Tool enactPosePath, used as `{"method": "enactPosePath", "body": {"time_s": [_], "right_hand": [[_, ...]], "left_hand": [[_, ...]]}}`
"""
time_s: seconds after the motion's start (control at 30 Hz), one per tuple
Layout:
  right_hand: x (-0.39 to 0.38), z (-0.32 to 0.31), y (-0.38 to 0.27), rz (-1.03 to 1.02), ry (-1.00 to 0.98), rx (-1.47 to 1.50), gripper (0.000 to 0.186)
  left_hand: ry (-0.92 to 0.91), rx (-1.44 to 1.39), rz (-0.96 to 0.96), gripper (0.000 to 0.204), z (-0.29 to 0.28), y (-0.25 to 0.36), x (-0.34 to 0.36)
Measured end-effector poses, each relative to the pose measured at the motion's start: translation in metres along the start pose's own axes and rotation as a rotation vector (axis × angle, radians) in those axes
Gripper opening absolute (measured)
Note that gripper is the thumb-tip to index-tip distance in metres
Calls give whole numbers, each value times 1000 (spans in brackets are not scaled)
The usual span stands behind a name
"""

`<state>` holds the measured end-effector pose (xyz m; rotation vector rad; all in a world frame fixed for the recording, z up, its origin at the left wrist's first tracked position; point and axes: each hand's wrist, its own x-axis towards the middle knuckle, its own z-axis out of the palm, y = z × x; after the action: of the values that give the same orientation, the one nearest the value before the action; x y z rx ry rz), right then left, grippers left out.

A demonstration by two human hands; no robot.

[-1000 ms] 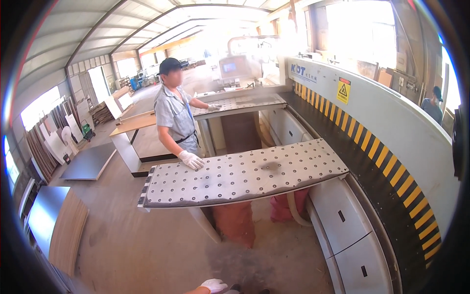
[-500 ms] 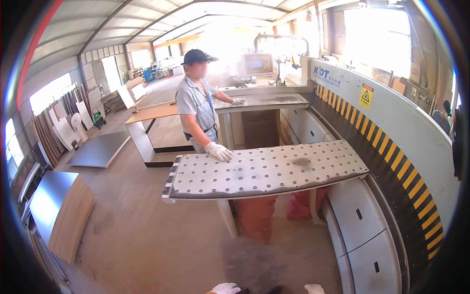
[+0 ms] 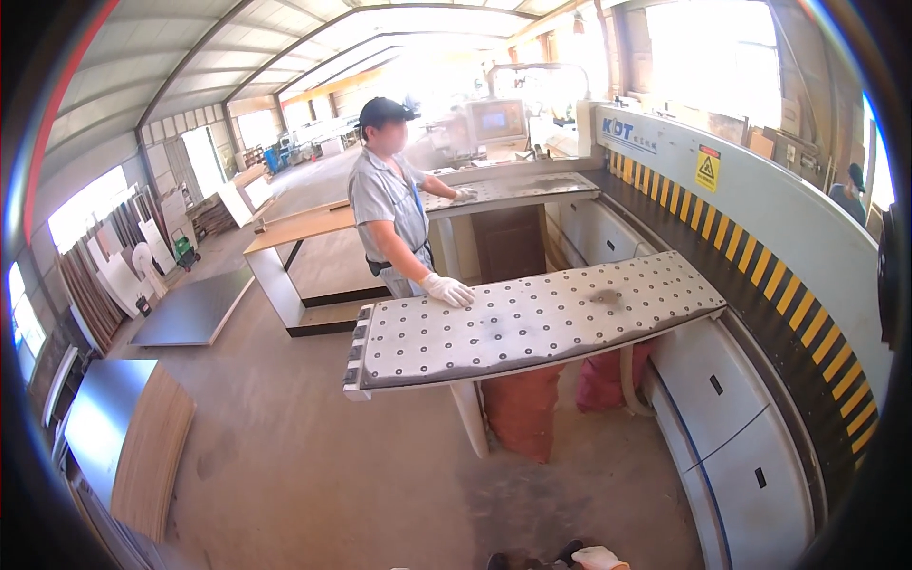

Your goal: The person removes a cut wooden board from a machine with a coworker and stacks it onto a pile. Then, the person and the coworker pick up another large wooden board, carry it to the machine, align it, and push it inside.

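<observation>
My gloved right hand (image 3: 597, 558) shows at the bottom edge beside dark shoe tips; its finger shape is unclear. My left hand is almost wholly below the frame, with only a faint pale sliver at the edge. Neither visibly touches the machine. Ahead, a perforated steel support table (image 3: 532, 332) juts from a machine with a striped beam (image 3: 760, 275). A co-worker (image 3: 385, 214) stands at its far side, one gloved hand (image 3: 446, 291) resting on that table, the other (image 3: 464, 195) on a second perforated table (image 3: 532, 185) beyond.
Stacked boards (image 3: 114, 427) stand at the left, with a dark panel (image 3: 195, 309) farther back. A wooden frame bench (image 3: 304, 228) is behind the co-worker. Sacks (image 3: 518, 413) and a pale table leg sit under the near table. Another person (image 3: 845, 204) is at the far right.
The whole scene has shifted rightward in the view. My right hand appeared at the lower edge, and my left hand has dropped almost out of view. The co-worker's hands remain on the tables.
</observation>
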<state>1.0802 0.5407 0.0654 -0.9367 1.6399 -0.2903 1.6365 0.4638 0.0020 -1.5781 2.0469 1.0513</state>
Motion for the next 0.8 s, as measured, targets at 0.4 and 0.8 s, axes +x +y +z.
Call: {"method": "enactPosePath", "body": {"time_s": [0.4,0.8], "right_hand": [[8,5,66,231,246,-14,53],[30,55,121,21,161,-103,41]], "left_hand": [[-116,-167,175,37,-77,130,42],[-18,-213,193,42,-73,116,53]]}}
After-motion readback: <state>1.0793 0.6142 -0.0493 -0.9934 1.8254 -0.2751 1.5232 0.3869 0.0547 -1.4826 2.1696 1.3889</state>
